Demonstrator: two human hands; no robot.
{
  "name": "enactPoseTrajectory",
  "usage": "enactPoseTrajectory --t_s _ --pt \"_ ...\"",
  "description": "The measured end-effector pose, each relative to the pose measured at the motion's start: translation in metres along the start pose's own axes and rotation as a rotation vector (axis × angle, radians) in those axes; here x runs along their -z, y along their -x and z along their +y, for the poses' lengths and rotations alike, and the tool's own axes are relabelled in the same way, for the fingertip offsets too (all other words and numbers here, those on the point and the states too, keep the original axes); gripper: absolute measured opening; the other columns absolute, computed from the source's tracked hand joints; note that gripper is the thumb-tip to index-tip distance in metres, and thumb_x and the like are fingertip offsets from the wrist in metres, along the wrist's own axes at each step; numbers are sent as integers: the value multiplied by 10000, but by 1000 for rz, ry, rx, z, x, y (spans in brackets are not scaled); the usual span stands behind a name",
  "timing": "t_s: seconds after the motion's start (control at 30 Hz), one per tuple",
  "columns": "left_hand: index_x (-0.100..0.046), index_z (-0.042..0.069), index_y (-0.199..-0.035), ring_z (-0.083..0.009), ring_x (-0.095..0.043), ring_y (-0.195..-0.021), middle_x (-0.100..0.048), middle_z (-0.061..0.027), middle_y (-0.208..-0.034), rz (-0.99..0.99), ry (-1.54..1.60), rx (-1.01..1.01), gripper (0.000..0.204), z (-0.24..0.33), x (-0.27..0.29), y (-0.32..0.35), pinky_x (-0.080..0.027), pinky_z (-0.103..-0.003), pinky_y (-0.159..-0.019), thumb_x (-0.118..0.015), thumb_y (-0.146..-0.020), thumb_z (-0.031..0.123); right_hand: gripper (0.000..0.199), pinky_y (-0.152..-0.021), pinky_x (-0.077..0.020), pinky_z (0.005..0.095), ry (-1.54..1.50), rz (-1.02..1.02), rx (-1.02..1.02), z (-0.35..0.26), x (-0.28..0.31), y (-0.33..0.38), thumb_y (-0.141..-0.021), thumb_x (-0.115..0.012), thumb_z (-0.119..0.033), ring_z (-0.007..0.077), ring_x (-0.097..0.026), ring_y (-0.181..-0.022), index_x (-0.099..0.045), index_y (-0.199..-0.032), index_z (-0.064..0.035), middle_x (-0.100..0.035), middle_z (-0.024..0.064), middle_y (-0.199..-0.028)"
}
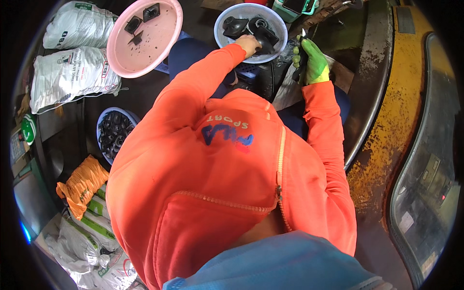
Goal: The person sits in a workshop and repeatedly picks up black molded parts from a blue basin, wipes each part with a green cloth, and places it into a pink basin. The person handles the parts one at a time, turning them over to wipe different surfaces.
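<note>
Bare, my left hand point(249, 46) reaches into a light blue basket point(224, 17) at the top middle. Its fingers are closed at the edge of a black rubber part point(266, 40), their tips partly hidden. Beside it in the basket lie a square-based black part point(235, 27) and a ring-ended one point(259, 23). To the right of the basket, my right hand point(315, 60) wears a yellow-green glove with darkened fingertips. It is wrapped round a small knife point(303, 33), whose pale tip points up; most of its dark handle is covered by the fingers.
A tilted pink basin point(157, 53) holds several black pieces. A blue basket point(104, 116) full of black parts stands at left, near white sacks point(72, 79) and an orange bag point(83, 186). A green container point(285, 12) sits at the top. Rusty yellow machinery point(401, 111) borders the right.
</note>
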State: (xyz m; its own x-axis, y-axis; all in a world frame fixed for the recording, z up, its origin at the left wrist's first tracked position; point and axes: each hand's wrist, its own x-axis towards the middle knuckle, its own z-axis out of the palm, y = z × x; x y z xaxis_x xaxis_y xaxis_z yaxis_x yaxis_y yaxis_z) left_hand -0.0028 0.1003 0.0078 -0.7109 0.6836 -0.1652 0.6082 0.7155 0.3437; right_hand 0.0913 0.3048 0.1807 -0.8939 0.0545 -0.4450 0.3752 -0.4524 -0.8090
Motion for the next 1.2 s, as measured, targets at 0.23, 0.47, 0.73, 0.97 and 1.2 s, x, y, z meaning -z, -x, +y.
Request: enactPoseTrajectory --t_s 0.23,0.47,0.73,0.97,1.2 --pt "-512 29 -1272 -172 -616 -973 -600 -52 -1155 108 1816 283 412 44 96 55 -581 -348 -702 -610 -938 249 599 -513 -414 223 341 179 78 -2 -15 5 -809 -739 -214 118 -563 -751 -491 -1308 6 -614 74 -986" --pt "-481 35 -1287 -225 -643 -1040 -605 -109 -1204 91 2218 9 358 62 134 95 -610 -378 -757 -532 -980 211 278 -463 -329 207 63 54 36 -6 -27 13 -839 -698 -209 66 -448 -541 -626 -1049 -43 -596 3 -798" --pt "-423 54 -1388 -236 -417 -1306 -395 -134 -1435 430 1556 160 703 89 150 106 -384 -414 -1040 -763 -805 248 276 -434 -347 227 -131 -13 95 -1 -43 28 -908 -595 -221 81 -489 -492 -649 -1095 -26 -641 27 -761" --pt "-638 101 -1128 -279 -430 -1330 -590 -49 -1302 807 531 -140 561 111 163 96 -267 -441 -1115 -855 -660 319 193 -459 -362 244 -159 -26 186 12 -50 50 -923 -594 -242 101 -489 -536 -622 -925 -51 -568 15 -733" --pt "-668 87 -1066 -277 -486 -1257 -593 -98 -1271 823 698 -348 450 107 182 103 -353 -398 -1039 -830 -663 204 288 -542 -404 236 216 -140 66 17 -50 67 -946 -533 -241 77 -510 -654 -558 -1174 -67 -595 20 -872"
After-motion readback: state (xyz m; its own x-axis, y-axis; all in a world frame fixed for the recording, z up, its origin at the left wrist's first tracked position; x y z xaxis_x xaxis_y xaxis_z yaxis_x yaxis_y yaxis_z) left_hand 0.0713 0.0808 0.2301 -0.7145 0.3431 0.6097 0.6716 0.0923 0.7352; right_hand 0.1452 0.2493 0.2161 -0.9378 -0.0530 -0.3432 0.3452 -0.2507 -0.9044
